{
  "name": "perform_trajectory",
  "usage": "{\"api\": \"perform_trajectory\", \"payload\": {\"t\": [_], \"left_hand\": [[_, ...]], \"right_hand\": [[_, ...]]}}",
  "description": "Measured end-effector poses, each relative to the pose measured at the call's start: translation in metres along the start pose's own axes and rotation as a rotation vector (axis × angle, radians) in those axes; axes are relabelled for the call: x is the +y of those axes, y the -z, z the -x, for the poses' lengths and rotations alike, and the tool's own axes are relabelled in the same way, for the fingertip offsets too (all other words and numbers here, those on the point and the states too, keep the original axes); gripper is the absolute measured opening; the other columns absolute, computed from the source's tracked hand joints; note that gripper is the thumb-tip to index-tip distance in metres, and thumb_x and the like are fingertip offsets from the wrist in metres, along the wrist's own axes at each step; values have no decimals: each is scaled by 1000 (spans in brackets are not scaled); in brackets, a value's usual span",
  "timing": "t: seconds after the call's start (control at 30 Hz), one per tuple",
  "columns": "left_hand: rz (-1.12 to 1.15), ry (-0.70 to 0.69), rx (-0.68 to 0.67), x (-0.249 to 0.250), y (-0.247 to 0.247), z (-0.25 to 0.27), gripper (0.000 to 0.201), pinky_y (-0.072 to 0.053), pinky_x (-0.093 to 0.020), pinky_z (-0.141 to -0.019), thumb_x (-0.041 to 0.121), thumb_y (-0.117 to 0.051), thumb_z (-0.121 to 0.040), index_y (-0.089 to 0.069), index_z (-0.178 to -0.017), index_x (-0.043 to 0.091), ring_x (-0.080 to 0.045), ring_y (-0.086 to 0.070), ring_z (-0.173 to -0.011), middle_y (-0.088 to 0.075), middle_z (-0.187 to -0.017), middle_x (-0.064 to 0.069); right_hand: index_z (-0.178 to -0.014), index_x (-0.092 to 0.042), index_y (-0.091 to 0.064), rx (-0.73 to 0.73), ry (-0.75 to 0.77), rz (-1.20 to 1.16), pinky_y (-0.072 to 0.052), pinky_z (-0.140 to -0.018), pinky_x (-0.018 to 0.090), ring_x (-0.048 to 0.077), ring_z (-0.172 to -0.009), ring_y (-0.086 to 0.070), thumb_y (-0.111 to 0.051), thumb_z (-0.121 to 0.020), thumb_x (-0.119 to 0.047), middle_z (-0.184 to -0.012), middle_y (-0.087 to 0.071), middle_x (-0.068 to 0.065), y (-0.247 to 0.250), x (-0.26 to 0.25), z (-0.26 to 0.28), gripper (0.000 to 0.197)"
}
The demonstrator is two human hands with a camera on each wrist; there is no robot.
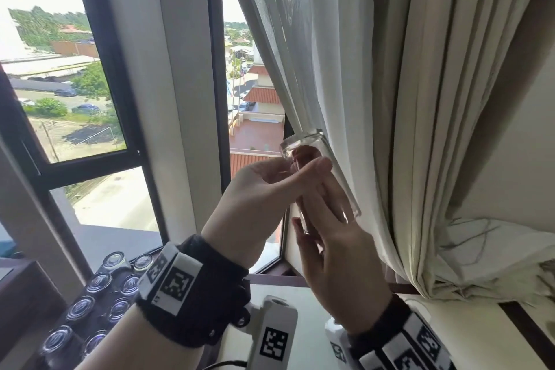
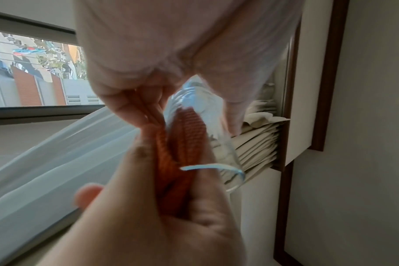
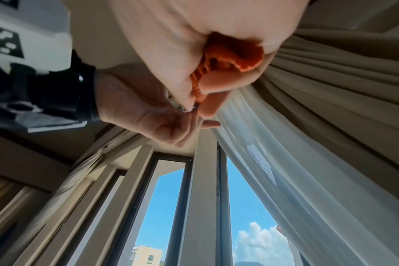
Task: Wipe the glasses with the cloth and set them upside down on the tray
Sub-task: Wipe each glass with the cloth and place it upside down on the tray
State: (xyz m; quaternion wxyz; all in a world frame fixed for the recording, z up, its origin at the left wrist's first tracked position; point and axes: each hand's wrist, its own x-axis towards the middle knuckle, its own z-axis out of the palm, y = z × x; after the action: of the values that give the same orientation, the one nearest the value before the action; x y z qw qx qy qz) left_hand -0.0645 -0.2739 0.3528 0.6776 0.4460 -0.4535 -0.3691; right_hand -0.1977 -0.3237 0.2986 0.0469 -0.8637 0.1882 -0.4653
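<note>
I hold a clear glass [image 1: 326, 177] raised in front of the window, tilted with its base up and its mouth toward the lower right. My left hand [image 1: 300, 171] grips it near the base, thumb across the front. My right hand [image 1: 318, 219] comes from below with fingers pushed into the mouth, pressing an orange cloth [image 1: 303, 153] inside. In the left wrist view the cloth [image 2: 185, 144] fills the glass [image 2: 207, 129]. The right wrist view has the cloth [image 3: 230, 54] bunched in my right palm. Several glasses [image 1: 79, 306] stand upside down on a dark tray [image 1: 105, 296] at the lower left.
A large window [image 1: 75, 84] with dark frames is straight ahead. Sheer and beige curtains [image 1: 420, 99] hang close on the right, just behind the glass. A white tabletop [image 1: 306, 297] lies below my hands, with a dark wooden sill [image 1: 279, 279] at its far edge.
</note>
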Motion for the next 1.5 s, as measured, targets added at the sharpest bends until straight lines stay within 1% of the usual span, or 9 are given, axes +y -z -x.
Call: {"api": "perform_trajectory", "payload": {"t": [0.27, 0.47, 0.57, 0.7, 0.83, 1.03, 1.13, 1.33, 1.5], "left_hand": [[382, 99, -177, -18, 8, -3, 40, -63, -31, -81, 28, -67, -95, -67, -116, -7, -25, -74, -88, -73, -99, -17], [50, 85, 96, -13, 8, -13, 40, -64, -27, -80, 33, -75, -91, -78, -103, -4, -24, -76, -86, -80, -93, -15], [-192, 16, 165, -14, 2, -10, 35, -58, -16, -64, 41, -80, -86, -81, -91, 7, -11, -76, -72, -79, -78, -3], [-106, -2, 21, -19, -1, -10, 41, -62, -30, -83, 42, -76, -82, -77, -94, 3, -24, -76, -85, -78, -86, -9], [310, 61, -111, -20, 2, -8, 52, -49, -52, -111, 30, -74, -89, -67, -117, -13, -42, -61, -112, -68, -110, -24], [28, 38, 118, -14, 0, -15, 44, -62, -33, -85, 39, -75, -91, -78, -99, -4, -31, -74, -89, -79, -91, -17], [-166, -43, 131, -13, -5, -10, 35, -62, -25, -72, 34, -76, -94, -80, -87, 0, -16, -75, -73, -78, -75, -10], [132, 17, -171, -23, 13, -7, 54, -62, -41, -95, 39, -79, -88, -72, -117, -6, -35, -71, -102, -71, -112, -27], [335, 111, -185, -35, 10, -6, 73, -36, -62, -122, 44, -54, -104, -44, -148, -13, -47, -49, -141, -53, -150, -30]], "right_hand": [[-130, -11, -51, -108, -605, -1363, -33, -35, 36, 16, -31, -43, -63, -87, -1, -51, -55, 6, 4, -23, 0, 46], [-154, -51, -21, -223, -128, -157, -50, -58, 12, 3, -60, -63, -53, -93, -2, -146, -53, -14, 0, 10, 2, 85], [-156, -50, -17, -305, -92, 176, -44, -63, 8, 6, -62, -67, -67, -81, -3, -144, -57, -8, -8, 18, 2, 102], [-144, -65, -29, -143, -292, -558, -57, -48, 35, 18, -60, -70, -53, -95, 4, -113, -72, 0, -8, 11, 0, 88], [-136, -44, -53, -187, -463, -1294, -36, -38, 22, 23, -35, -46, -55, -84, 11, -56, -59, 8, 12, -4, -5, 75], [-152, -57, -21, -170, -136, -170, -57, -59, 23, 14, -63, -66, -53, -89, 8, -137, -55, -25, 0, 13, -2, 96], [-158, -47, -7, -204, -70, 221, -52, -57, 21, 14, -57, -62, -62, -78, 2, -136, -63, -5, -10, 20, 0, 108], [-142, -35, -48, -174, -487, -1364, -42, -37, 32, 35, -50, -57, -64, -78, -9, -80, -64, 19, 3, -13, 1, 71], [-138, -7, -51, -146, -501, -2080, -28, -34, 20, 15, -38, -53, -51, -102, -27, -116, -52, 33, 8, -23, -12, 41]]}}
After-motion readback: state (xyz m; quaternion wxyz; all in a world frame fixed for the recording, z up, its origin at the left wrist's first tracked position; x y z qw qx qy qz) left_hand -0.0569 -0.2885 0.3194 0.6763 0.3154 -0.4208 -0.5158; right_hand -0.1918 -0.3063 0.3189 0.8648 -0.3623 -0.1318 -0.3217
